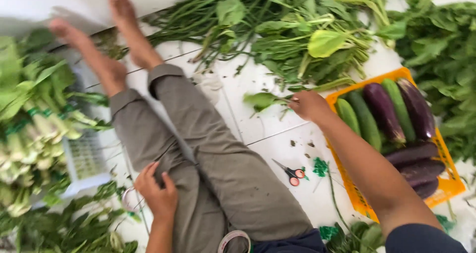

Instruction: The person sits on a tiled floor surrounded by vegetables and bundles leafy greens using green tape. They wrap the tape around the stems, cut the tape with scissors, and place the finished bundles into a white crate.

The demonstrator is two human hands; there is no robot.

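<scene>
I sit on a white tiled floor with my legs in grey trousers [213, 154] stretched out. My right hand [308, 105] reaches forward and pinches the stem of a leafy green stalk [263, 100] lying on the tiles, at the edge of a big heap of leafy greens [297, 30]. My left hand [156, 193] rests on my left thigh, fingers curled over a clear tape roll [130, 199] beside my leg. The frame is blurred.
An orange tray [448, 183] at the right holds cucumbers [364, 118] and purple aubergines [384, 111]. Red-handled scissors [292, 173] lie on the tiles by my right knee. A white crate [87, 158] with bundled greens [34, 124] stands at left. More leaves lie at the right [446, 59].
</scene>
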